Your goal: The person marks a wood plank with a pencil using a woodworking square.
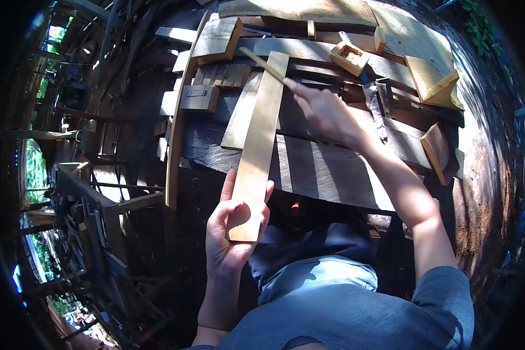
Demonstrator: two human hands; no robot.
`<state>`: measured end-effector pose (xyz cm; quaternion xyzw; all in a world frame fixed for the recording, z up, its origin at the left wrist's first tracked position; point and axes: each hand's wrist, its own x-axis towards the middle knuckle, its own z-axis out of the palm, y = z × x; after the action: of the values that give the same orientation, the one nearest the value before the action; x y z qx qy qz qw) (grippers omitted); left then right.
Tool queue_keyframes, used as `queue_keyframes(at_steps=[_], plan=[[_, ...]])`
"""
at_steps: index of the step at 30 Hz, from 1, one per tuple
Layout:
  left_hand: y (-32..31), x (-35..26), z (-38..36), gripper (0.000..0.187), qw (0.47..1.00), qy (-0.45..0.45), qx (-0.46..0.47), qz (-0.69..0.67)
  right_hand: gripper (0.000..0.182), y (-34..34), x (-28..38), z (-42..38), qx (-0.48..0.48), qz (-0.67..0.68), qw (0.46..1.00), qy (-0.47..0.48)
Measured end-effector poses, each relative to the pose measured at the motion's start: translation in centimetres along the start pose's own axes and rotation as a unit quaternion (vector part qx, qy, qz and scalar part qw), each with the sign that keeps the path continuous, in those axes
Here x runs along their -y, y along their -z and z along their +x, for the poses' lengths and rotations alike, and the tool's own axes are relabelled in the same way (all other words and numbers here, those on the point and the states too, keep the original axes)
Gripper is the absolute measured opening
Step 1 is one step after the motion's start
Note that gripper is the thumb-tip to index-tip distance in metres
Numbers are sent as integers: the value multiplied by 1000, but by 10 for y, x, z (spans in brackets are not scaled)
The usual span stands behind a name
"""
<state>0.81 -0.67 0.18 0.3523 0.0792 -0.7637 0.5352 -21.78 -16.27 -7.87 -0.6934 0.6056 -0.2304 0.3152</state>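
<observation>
A long, flat wooden board (258, 140) runs from near my body up toward the workbench, its far end over the boards there. My left hand (220, 228) is wrapped around its near end from below, thumb on the upper face and fingertips showing at the right edge. At the board's far end, my right hand (324, 111) grips a thin, pale wooden strip (261, 62), which slants across the board near its top. The palm side of my right hand is hidden.
The plank bench (332, 169) carries a wooden block (217, 38), a smaller block with a metal fitting (197, 96), a square box (350, 57) and angled wood pieces (434, 87). A tall upright plank (177, 134) stands left. A large log (484, 198) lies right.
</observation>
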Motion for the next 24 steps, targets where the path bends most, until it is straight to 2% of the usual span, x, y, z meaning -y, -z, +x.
queue_keyframes(at_steps=[1,2,5,6,7,8,9,10,11,13,14,16,17,19,22,23,24], plan=[[1,1,-1,73,1000,3,0,-1,43,5,12,-21,36,0,999,17],[2,1,-2,73,1000,3,-4,-4,43,-6,3,-35,12,0,997,75],[2,1,-1,73,1000,7,-7,5,43,-11,-17,-27,2,46,993,108],[2,1,-1,72,1000,9,-4,2,42,-5,-19,-12,12,56,996,73],[2,0,-1,72,1000,9,0,-1,41,-21,-34,11,-51,110,990,72],[2,0,-1,72,1000,8,1,3,41,-13,-34,36,-28,100,994,39],[1,1,0,71,1000,8,0,-8,42,-22,-56,68,-66,84,987,122],[1,0,-1,70,1000,8,-4,-20,42,-16,-47,75,-42,58,997,39],[0,-1,-3,70,1000,6,-3,-18,42,-17,-41,76,-44,59,996,40],[-1,-1,-1,70,1000,6,4,-10,43,-15,-34,74,-25,22,999,-18],[0,1,-1,70,1000,6,7,-13,43,-15,-35,66,-26,18,999,-17],[1,1,-1,70,1000,4,-1,-13,40,-14,-18,22,-45,95,994,31],[2,1,-2,70,1000,4,-7,-19,41,8,5,-4,53,61,997,-11],[2,1,-1,70,1000,7,4,-8,41,-12,-11,-26,-29,68,991,110],[1,2,-1,72,1000,6,-1,-15,40,-21,-37,7,-19,124,991,51],[1,2,-2,72,1000,8,1,-10,40,-17,-40,25,-62,112,988,88],[3,1,-1,73,1000,9,-2,-11,40,-16,-45,46,-79,72,991,80]])
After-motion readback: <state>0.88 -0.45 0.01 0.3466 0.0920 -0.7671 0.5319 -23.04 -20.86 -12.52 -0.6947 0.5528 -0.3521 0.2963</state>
